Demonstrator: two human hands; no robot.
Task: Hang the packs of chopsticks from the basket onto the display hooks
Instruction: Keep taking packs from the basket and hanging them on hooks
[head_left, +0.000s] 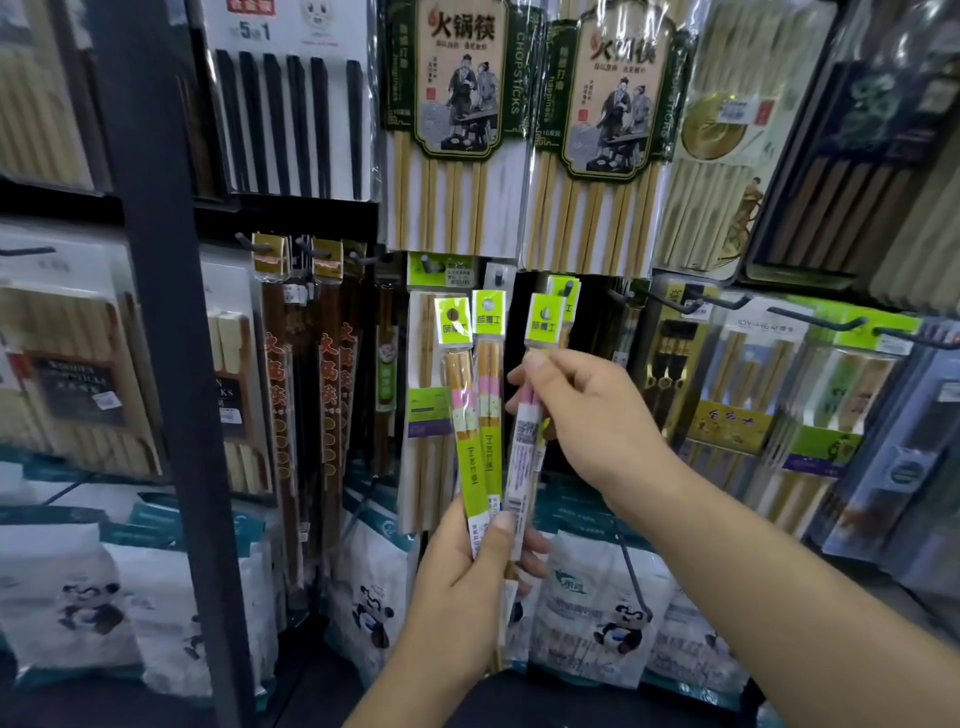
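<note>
My left hand (462, 587) grips the lower ends of slim chopstick packs with lime-green header cards (470, 410), fanned upright in front of the display. My right hand (587, 410) pinches the upper part of the rightmost pack (527, 431), whose green header (544, 319) stands just below a black display hook (571, 286) that carries a matching green pack. Another hook (500, 275) sits just left of it. The basket is out of view.
The wall is crowded with hanging chopstick packs: tall bamboo sets (452, 130) above, dark red packs (306, 389) to the left, boxed sets (779, 395) on black hooks to the right. A dark upright post (171, 364) stands at left. Panda-printed bags (608, 608) line the bottom.
</note>
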